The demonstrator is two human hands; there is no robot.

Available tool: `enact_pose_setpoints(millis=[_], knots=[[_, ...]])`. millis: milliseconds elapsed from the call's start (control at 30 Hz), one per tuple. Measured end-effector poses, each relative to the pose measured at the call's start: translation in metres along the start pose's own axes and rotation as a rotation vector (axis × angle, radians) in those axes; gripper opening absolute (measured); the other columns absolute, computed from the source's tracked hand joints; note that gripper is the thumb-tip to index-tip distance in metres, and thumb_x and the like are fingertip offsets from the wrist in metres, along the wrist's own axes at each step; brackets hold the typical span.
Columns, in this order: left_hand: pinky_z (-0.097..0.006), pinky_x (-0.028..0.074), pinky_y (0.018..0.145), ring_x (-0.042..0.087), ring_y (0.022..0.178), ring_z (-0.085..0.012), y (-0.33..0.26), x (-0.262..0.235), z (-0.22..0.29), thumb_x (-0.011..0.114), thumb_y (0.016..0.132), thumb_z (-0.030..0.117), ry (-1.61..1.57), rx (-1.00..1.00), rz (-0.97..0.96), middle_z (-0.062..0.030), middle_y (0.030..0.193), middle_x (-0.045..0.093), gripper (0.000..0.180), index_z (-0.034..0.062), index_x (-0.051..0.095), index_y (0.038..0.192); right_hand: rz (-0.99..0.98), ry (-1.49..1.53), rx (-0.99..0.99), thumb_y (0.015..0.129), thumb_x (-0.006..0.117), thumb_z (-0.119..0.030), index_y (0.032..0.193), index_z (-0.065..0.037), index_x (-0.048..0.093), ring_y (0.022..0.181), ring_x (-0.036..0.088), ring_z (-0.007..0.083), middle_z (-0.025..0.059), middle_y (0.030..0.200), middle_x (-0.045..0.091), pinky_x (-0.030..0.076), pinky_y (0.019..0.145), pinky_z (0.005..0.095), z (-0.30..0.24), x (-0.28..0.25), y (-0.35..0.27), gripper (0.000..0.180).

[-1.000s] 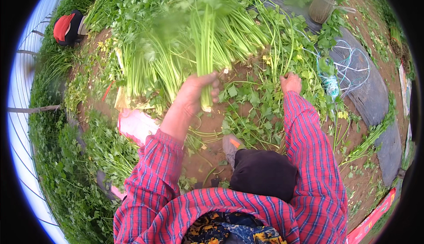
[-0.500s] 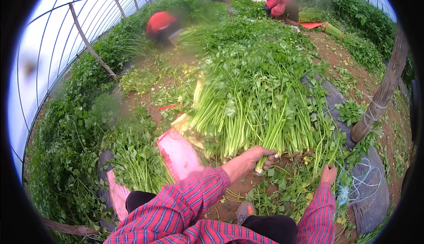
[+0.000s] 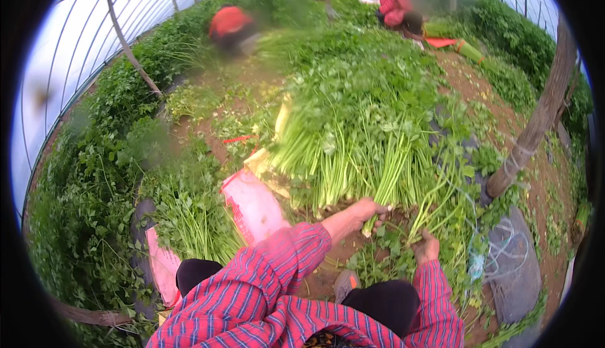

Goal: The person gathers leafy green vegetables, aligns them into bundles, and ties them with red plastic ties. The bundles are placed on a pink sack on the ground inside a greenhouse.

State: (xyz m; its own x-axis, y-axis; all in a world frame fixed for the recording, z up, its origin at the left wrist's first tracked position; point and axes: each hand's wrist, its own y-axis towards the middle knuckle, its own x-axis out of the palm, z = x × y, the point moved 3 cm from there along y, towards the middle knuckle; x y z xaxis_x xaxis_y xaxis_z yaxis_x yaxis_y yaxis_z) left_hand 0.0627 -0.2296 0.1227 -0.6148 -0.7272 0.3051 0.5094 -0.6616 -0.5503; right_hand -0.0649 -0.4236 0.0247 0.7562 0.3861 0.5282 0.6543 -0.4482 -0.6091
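Celery is sitting in my left hand, my thumb and fingers wrapping snugly around the lower stalks, the pale bottom end showing just beneath my grip and the leafy tops leaning away from me over a broad heap of the same greens. My right hand is coming in from the lower right and touching the bottom of a few loose, bent stems; those fingers are partly hiding from view, so I cannot tell whether they are closing fully on them. Both hands are working near each other but apart, with scattered leaves lying between them. A greyish shoe is poking out just left of my dark-clad right knee. On my left, a pink and white sack is lying flat, a yellowish sheet is meeting its upper edge beside the heap, and a red strip is lying beyond. On my right, pale blue string is tangling over a dark grey sheet, and a wooden post is leaning above it. Farther off, a person in red is crouching at the left, looking blurred, and another person is squatting near a red sheet
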Motion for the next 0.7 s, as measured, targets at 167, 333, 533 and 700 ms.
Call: enact_pose_setpoints(millis=[167, 333, 533, 700], knots=[[-0.034, 0.045, 0.041, 0.051, 0.049, -0.0175, 0.013, -0.010, -0.041, 0.056, 0.082, 0.006, -0.106, 0.002, 0.023, -0.0068, 0.064, 0.051, 0.009, -0.0005, 0.049, 0.084, -0.284, -0.186, -0.430, 0.085, 0.054, -0.009, 0.110, 0.002, 0.052, 0.077, 0.060, 0.0181, 0.0092, 0.091, 0.060, 0.051, 0.063, 0.0321, 0.015, 0.012, -0.034, 0.027], [-0.037, 0.056, 0.057, 0.062, 0.067, -0.0232, 0.020, -0.015, -0.071, 0.053, 0.085, 0.005, -0.030, -0.095, 0.109, -0.0125, 0.082, 0.061, 0.016, -0.0042, 0.052, 0.098, -0.222, -0.306, -0.005, 0.089, 0.052, -0.008, 0.111, 0.004, 0.050, 0.079, 0.060, 0.0192, 0.0099, 0.096, 0.060, 0.055, 0.067, 0.0348, 0.064, 0.017, -0.037, 0.025], [-0.038, 0.056, 0.054, 0.063, 0.067, -0.0228, 0.022, -0.011, -0.091, 0.055, 0.086, 0.008, -0.147, -0.273, 0.014, -0.0139, 0.089, 0.063, 0.025, -0.0036, 0.053, 0.108, -0.311, -0.540, 0.026, 0.086, 0.057, -0.011, 0.111, 0.003, 0.054, 0.087, 0.059, 0.0189, 0.0105, 0.102, 0.060, 0.050, 0.077, 0.0328, 0.086, 0.029, -0.041, 0.030], [-0.040, 0.054, 0.052, 0.063, 0.069, -0.0246, 0.022, -0.032, -0.081, 0.061, 0.083, 0.009, 0.011, -0.228, 0.052, -0.0150, 0.087, 0.062, 0.028, -0.0046, 0.054, 0.106, -0.475, -0.855, 0.066, 0.087, 0.059, -0.021, 0.108, 0.000, 0.058, 0.081, 0.056, 0.0134, 0.0059, 0.094, 0.061, 0.047, 0.071, 0.0290, 0.096, 0.045, -0.046, 0.030]])
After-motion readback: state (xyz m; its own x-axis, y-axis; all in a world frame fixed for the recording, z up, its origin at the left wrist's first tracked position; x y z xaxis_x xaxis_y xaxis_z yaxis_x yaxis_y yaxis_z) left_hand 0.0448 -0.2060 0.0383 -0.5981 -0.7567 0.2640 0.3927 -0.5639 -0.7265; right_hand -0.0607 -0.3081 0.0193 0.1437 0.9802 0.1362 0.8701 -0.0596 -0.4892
